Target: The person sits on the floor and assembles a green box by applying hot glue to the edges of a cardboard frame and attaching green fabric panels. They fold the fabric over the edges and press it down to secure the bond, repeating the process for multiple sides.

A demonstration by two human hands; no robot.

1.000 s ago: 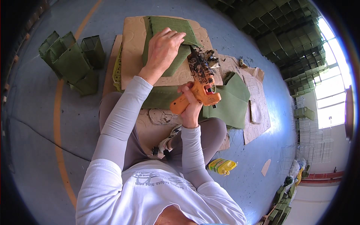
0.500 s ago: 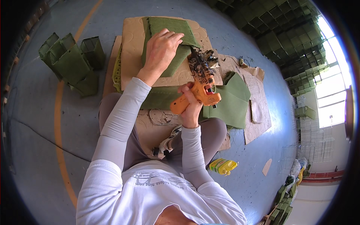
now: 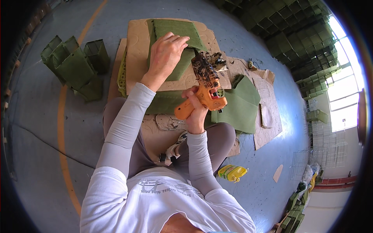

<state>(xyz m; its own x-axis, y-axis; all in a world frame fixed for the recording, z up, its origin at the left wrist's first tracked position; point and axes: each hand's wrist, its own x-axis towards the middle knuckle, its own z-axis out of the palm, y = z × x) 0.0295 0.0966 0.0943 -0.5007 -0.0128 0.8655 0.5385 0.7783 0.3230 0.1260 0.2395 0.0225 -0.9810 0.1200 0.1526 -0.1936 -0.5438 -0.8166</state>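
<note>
My left hand [image 3: 166, 56] rests over a folded green felt piece [image 3: 175, 29], its fingers bent together and closed at the edge of the upper flap; the thumb is hidden. My right hand [image 3: 197, 115] is wrapped round the handle of an orange glue gun [image 3: 211, 99]. Black residue cakes the gun's front end, and its tip reaches up to the felt's lower right corner. Beneath the felt lies a sheet of brown cardboard [image 3: 138, 46]. Black clumps [image 3: 217, 60] stick to the cardboard's right side, beside the gun.
Several green felt boxes [image 3: 74, 66] stand on the floor at the left. Flat green felt sheets [image 3: 243, 105] lie on the right over more cardboard [image 3: 272, 128]. A yellow bottle [image 3: 232, 173] lies beside my right knee. Stacked green boxes [image 3: 291, 42] line the far right.
The glue gun in my right hand has shifted slightly left, its front end closer to the felt's corner. My left hand stays at the flap, almost unmoved.
</note>
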